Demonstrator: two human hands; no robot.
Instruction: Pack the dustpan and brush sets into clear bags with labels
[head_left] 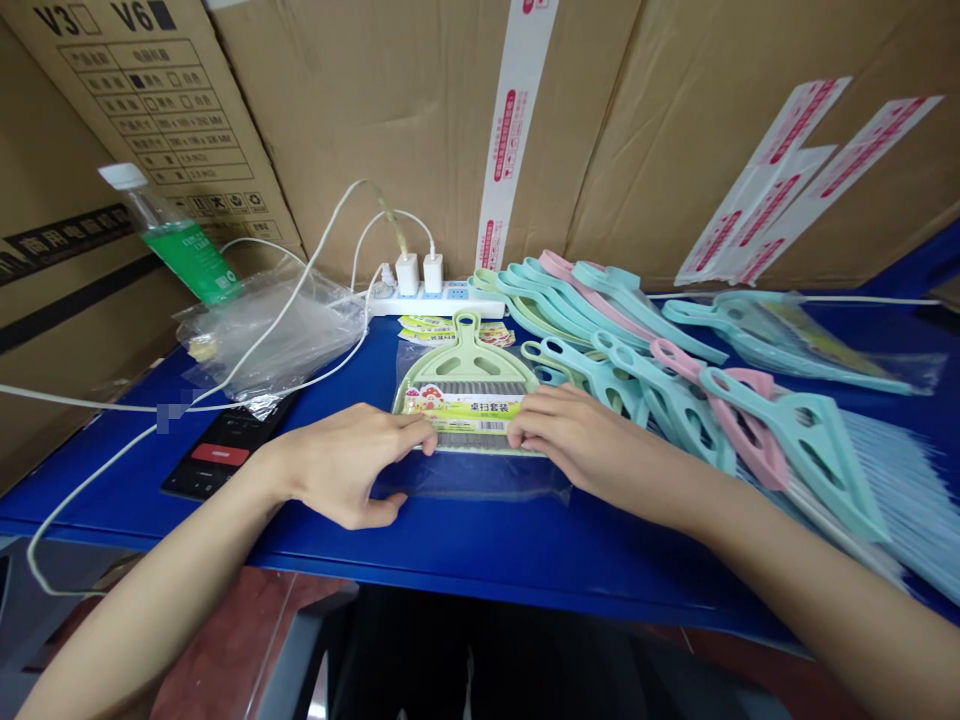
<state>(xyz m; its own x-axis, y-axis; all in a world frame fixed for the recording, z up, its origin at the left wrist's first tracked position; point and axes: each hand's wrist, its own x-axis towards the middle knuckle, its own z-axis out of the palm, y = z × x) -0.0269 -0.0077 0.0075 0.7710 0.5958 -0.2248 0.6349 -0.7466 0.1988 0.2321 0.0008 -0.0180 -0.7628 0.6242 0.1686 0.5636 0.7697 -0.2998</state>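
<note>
A light green dustpan (466,345) lies flat in a clear plastic bag (487,485), its handle pointing away from me. Over it are a grey-bristled brush (469,440) and a printed label card (457,405) with a mushroom picture. At the left end of the card, my left hand (352,455) rests bent fingertips on the package, its thumb apart and nothing gripped. Curled fingers of my right hand (574,430) press at the card's right end; its thumb is mostly hidden. Just beyond this hand are small brushes (675,400) with blue, green and pink handles.
Stacked dustpans (600,305) and a bagged set (787,340) lie at the back right. Label cards (424,328) lie before a power strip (450,300). Left are a phone (217,450), plastic bags (277,320), a bottle (180,240) and white cables (300,275). Cardboard boxes (405,110) stand behind.
</note>
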